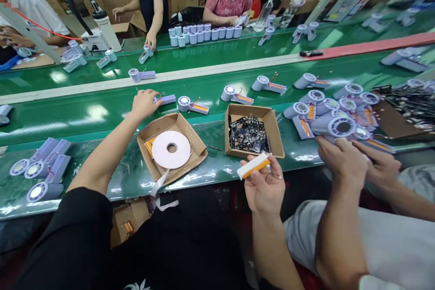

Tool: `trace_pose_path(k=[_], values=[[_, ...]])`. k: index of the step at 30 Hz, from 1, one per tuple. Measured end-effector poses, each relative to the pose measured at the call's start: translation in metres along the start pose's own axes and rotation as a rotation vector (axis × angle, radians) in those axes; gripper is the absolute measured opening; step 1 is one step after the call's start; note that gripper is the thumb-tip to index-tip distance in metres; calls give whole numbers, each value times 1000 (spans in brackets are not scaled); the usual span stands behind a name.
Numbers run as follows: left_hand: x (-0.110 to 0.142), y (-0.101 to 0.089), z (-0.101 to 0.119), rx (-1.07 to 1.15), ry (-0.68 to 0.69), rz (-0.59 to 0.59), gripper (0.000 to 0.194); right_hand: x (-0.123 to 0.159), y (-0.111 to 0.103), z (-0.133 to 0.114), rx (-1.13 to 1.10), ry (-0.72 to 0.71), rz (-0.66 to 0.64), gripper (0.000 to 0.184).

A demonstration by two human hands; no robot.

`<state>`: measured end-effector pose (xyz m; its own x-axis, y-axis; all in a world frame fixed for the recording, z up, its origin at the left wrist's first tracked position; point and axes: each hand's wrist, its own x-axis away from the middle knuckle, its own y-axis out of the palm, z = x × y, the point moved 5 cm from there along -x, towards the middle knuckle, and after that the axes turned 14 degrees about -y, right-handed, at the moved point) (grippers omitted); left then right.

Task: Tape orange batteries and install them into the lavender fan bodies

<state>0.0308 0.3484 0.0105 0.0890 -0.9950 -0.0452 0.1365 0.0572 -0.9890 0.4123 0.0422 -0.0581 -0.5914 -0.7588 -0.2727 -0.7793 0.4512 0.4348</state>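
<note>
My left hand (146, 103) reaches over the green belt, its fingers curled over the head end of a lilac handheld fan body (166, 99); the hand hides that head. Raised above the bench edge, my right hand (265, 188) grips a flat orange battery (255, 170) with a white strip along its upper face. Between my hands, a cardboard box (200, 156) holds a roll of white tape (159, 154), its loose end hanging over the front. Another cardboard box (277, 140), filled with small black circuit boards (249, 133), stands just beyond my right hand.
More fan bodies (195, 106) lie along the belt (91, 115), and several rest at left (44, 170). At right, a co-worker's hands (343, 158) work by a pile of fan bodies (340, 122). People sit across the belt behind rows of lilac cups (204, 34).
</note>
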Motion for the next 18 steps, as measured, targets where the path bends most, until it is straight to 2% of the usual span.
trace_pose_path(k=[2,5,7,9,11,13,15,18], values=[[-32,20,7,-97,-71,-56,63,-2,-10,-8,37,-22,-4,53],[-57,41,10,-114,-69,-164,57,-10,-10,-22,84,-73,-44,49],[-64,45,8,-99,-32,-163,55,-21,3,-34,113,-131,-98,49],[-65,45,1,-97,16,-153,54,-38,28,-45,166,-205,-190,49],[-64,44,-8,-105,65,-153,52,-61,66,-53,221,-283,-294,46],[-62,45,-18,-119,96,-156,50,-89,117,-48,254,-330,-413,44],[-61,48,-24,-130,115,-155,50,-117,176,-25,258,-318,-586,44],[-59,54,-26,-130,140,-147,52,-145,262,35,292,-290,-906,43]])
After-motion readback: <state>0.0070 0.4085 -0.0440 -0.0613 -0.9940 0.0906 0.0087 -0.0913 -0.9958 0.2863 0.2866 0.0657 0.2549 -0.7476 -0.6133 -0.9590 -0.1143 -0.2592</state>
